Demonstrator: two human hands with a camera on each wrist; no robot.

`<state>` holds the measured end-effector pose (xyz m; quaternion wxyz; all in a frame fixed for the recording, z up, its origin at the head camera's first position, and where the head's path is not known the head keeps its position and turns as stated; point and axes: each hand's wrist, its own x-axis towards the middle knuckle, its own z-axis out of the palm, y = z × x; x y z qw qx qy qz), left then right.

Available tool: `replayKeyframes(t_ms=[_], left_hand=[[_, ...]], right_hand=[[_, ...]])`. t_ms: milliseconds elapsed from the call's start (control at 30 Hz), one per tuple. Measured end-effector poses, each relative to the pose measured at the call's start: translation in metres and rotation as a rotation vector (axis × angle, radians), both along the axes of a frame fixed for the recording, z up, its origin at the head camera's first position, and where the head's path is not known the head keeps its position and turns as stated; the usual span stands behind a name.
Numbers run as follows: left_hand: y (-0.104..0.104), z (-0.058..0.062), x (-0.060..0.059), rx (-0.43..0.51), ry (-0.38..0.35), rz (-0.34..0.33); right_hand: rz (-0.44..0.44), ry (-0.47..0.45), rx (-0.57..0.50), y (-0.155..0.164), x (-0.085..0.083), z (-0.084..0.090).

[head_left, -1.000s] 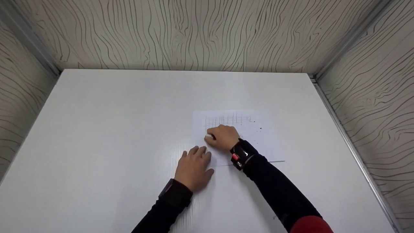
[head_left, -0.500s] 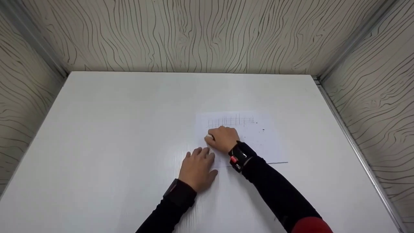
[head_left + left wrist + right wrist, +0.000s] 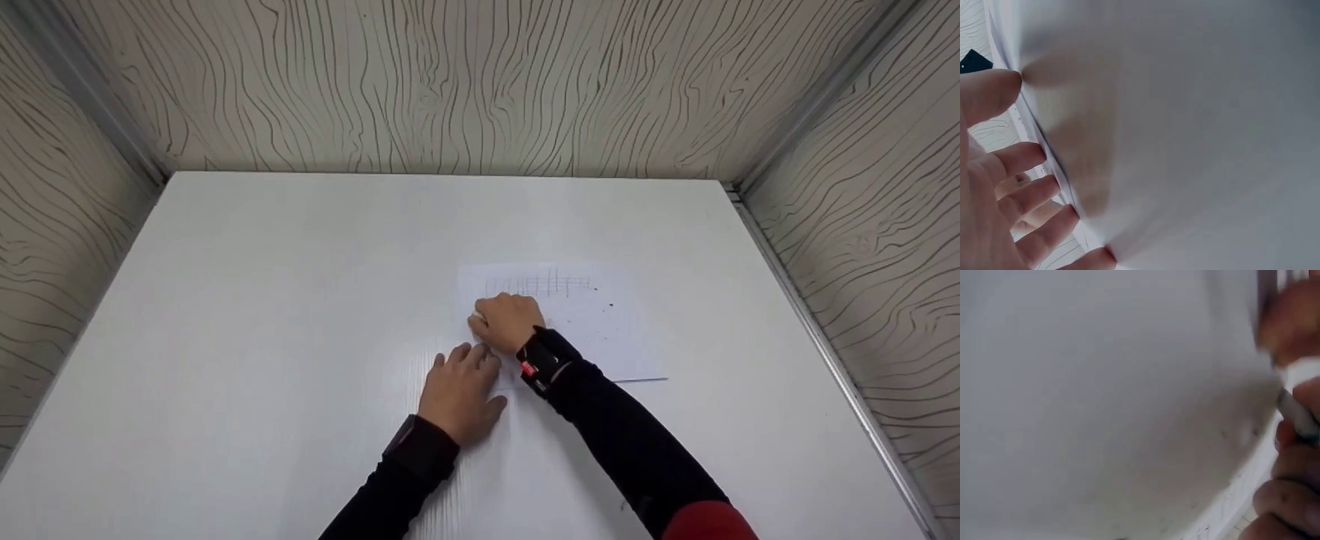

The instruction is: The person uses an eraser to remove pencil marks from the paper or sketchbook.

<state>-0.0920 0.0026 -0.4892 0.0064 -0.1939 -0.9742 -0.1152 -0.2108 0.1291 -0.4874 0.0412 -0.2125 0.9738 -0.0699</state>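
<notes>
Right hand pinches a white eraser over the gridded paper; left hand, fingers spread, rests at the paper's near-left corner.

On the surface lies the paper, its grid toward eleven o'clock. The right hand, gripping a block, is at nine, the left hand at eight. A wall stands at the surface's twelve.

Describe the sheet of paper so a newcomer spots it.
Find the white table before the patterned wall. Right of its centre in the head view, under the right hand, lies a sheet of paper. White like the table, it stands out by its thin-lined grid and scattered dark specks.
</notes>
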Motion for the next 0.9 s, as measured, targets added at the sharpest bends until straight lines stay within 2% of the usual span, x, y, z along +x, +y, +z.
replayKeyframes(t_ms=[133, 300, 433, 533, 633, 700, 900], left_hand=[[-0.002, 0.000, -0.001, 0.012, 0.026, 0.007], [0.001, -0.001, -0.001, 0.008, 0.019, 0.003], [0.003, -0.003, 0.000, -0.009, 0.066, -0.001], [0.005, -0.004, 0.003, -0.024, 0.090, 0.008], [0.006, -0.002, 0.006, -0.018, 0.059, 0.001], [0.005, 0.000, 0.005, 0.005, 0.034, -0.007], [-0.002, 0.004, -0.010, -0.007, 0.033, 0.048]], right_hand=[[-0.044, 0.034, 0.007, 0.004, -0.005, 0.004], [-0.125, 0.081, 0.053, 0.019, -0.013, 0.005], [-0.184, 0.082, 0.061, 0.027, -0.013, 0.005], [-0.158, 0.011, 0.029, 0.024, -0.008, 0.005], [-0.097, -0.087, -0.006, 0.017, -0.001, 0.004], [-0.077, -0.120, -0.009, 0.013, 0.002, 0.003], [-0.106, -0.087, 0.000, 0.013, 0.007, 0.000]])
